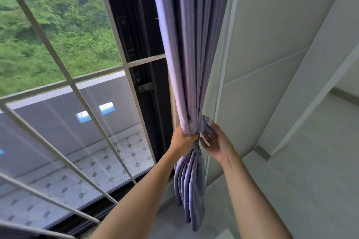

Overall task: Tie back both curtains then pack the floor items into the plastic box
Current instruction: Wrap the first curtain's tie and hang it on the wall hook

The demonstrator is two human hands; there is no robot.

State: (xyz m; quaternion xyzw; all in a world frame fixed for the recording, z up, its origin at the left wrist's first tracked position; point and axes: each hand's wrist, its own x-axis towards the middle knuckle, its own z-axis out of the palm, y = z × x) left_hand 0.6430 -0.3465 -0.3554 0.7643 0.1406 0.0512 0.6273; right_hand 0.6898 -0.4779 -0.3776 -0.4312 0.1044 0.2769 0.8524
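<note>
A lilac curtain (186,54) hangs gathered into a narrow bundle beside the dark window frame. My left hand (183,137) grips the bundle at its pinched waist, fingers curled round the folds. A tie-back band of the same lilac cloth (207,124) wraps round the right side of the bundle. My right hand (214,141) is at that band, fingertips on the cloth and palm turned toward me. Below the waist the curtain's tail (192,190) hangs in loose pleats to the floor. No plastic box or floor items are in view.
A large window with a white grid of bars (77,87) fills the left, with a black frame and latch (145,86) next to the curtain. A pale wall (262,44) stands right of the curtain. Light floor tiles (320,180) spread out at the lower right.
</note>
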